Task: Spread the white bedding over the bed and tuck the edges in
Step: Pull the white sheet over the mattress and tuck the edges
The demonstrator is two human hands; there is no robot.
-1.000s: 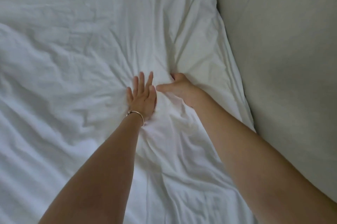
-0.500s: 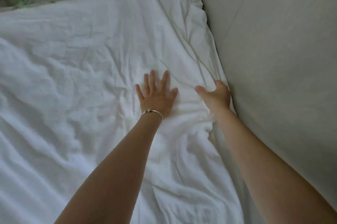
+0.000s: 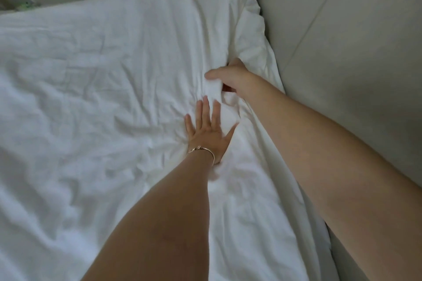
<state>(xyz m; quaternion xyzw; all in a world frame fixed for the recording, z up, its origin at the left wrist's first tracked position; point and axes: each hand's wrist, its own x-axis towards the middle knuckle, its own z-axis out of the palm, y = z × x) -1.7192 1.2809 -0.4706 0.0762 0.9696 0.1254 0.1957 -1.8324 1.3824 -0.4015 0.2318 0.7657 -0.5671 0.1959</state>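
Since half a second ago the right hand (image 3: 230, 76) has been drawn in from the wall-side edge and a fold of white bedding (image 3: 91, 88) is now gripped, thumb over it. Fingers straight and spread, the left hand (image 3: 206, 133) is pressed flat just beside. Soft, creased cotton is spread across the bed; that edge is judged not yet tucked

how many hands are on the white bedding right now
2. The left hand, with a bracelet at its wrist, presses flat on the white bedding mid-frame; the right hand grips a fold just beyond it, nearer the wall.
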